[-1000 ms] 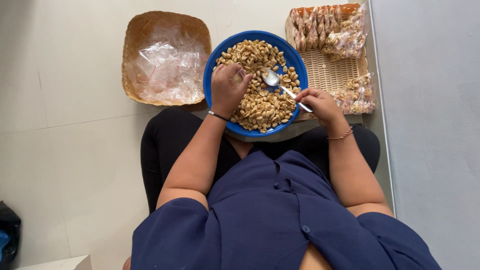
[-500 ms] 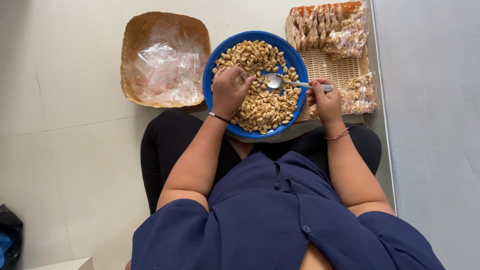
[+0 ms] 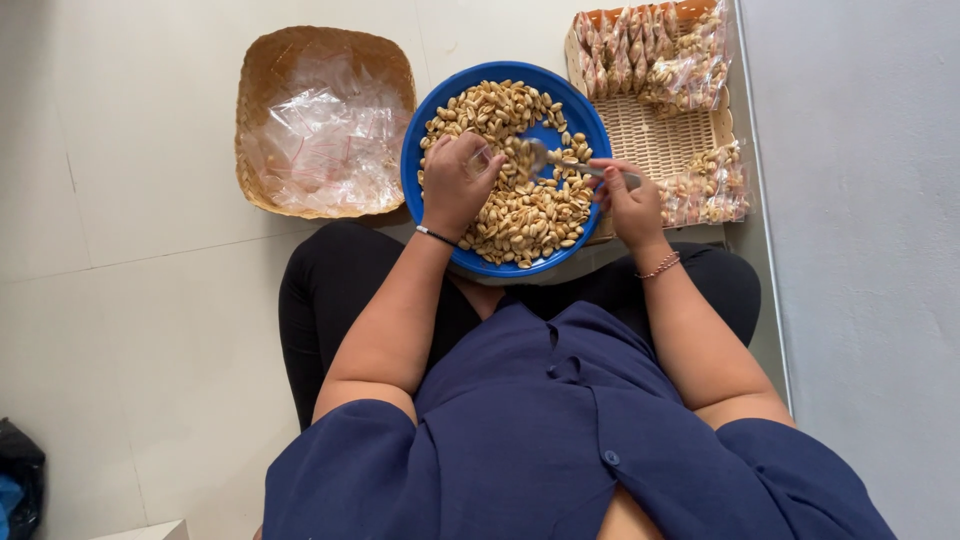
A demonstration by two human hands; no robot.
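While a person in a dark blue shirt (image 3: 560,440) and black trousers (image 3: 330,300) is seated on a pale tiled floor (image 3: 120,250), the scene is viewed from directly overhead. At far left, near the bottom corner, a dark bag (image 3: 18,475) is partly seen at the edge of the view. Further right, a woven basket (image 3: 262,75) is set on the floor, filled with empty clear plastic bags (image 3: 325,140). Just beside it, a round blue bowl (image 3: 412,170) heaped with peanuts (image 3: 525,215) is placed in front of the person's lap, its rim touching or overlapping the basket's edge. The left hand (image 3: 458,180), a thin dark band (image 3: 436,236) worn at its wrist, is held over the peanuts with its fingers curled around what seems to be a small clear bag (image 3: 482,160). A metal spoon (image 3: 545,158) is pointed toward that bag from the right, its bowl loaded with peanuts and its handle gripped in the closed fingers of the right hand (image 3: 628,205), at whose wrist a beaded bracelet (image 3: 662,266) is worn. The two hands are kept apart, joined only by the spoon's reach. At far right, a flat woven tray (image 3: 655,135) is seen against a grey wall (image 3: 860,200), with filled packets of peanuts (image 3: 650,55) stacked along its top and right sides.
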